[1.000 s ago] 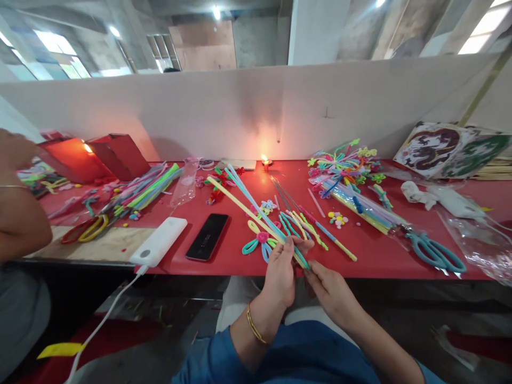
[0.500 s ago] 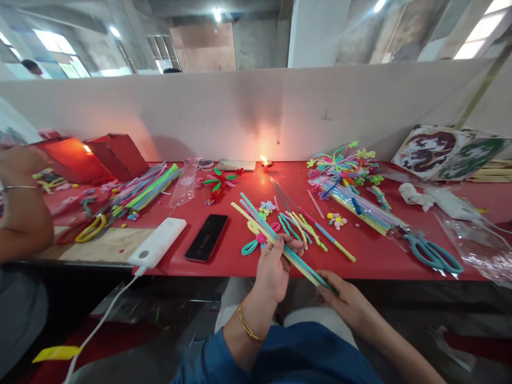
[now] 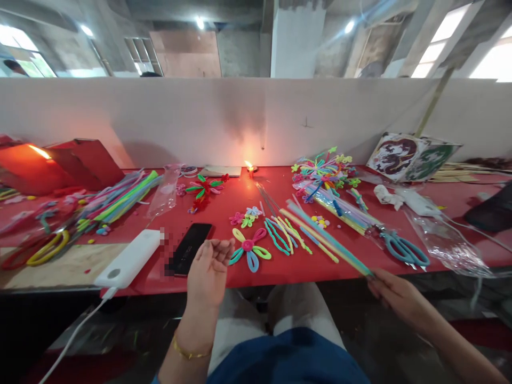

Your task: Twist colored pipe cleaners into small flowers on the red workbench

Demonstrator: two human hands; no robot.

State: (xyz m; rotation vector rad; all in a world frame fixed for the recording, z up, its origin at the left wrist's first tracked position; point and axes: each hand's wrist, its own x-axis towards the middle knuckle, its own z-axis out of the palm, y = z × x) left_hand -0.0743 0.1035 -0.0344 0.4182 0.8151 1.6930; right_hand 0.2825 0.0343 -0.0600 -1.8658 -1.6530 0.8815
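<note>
My right hand pinches the near ends of several pipe cleaners, yellow, blue and teal, which slant up and left over the table. My left hand is palm up, fingers loosely curled and nothing seen in them, beside a black phone. Just right of that hand lies a pipe cleaner flower with yellow, pink, green and blue petals around a pink centre. Smaller pink, pale blue and yellow-green flowers lie behind it. Twisted teal and yellow strips rest to its right.
A lit candle burns at the back near the partition. Teal-handled scissors lie at right by a bagged pipe cleaner bundle. On the left are a white power bank, yellow-handled scissors and another flame by red boards.
My hands have parted: the left let go of the pipe cleaners and moved left, while the right carried them to the right. The multicoloured flower is now uncovered. The view has shifted right.
</note>
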